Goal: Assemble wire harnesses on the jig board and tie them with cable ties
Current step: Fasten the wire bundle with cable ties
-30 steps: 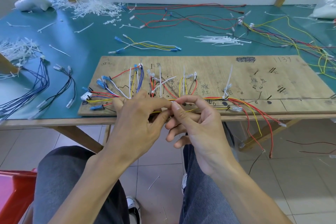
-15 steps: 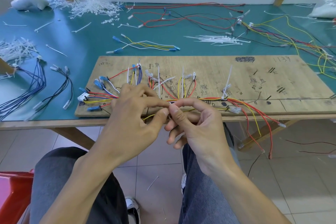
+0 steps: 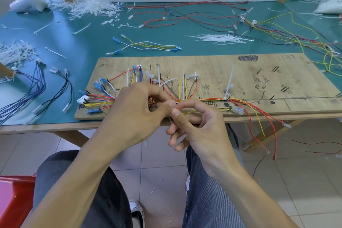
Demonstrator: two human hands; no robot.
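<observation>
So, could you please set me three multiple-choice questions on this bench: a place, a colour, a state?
1. The white connector lies: A, at the jig board's left end; B, at its right end; C, on the floor.
2. The wires hanging off the board's front edge are: A, blue and black; B, red and yellow; C, green.
3. The left hand and right hand are: A, flat; B, holding scissors; C, pinching at the wire bundle.
Answers: A, it sits at the board's left end. B, red and yellow strands droop there. C, thumbs and forefingers close on it.
</observation>
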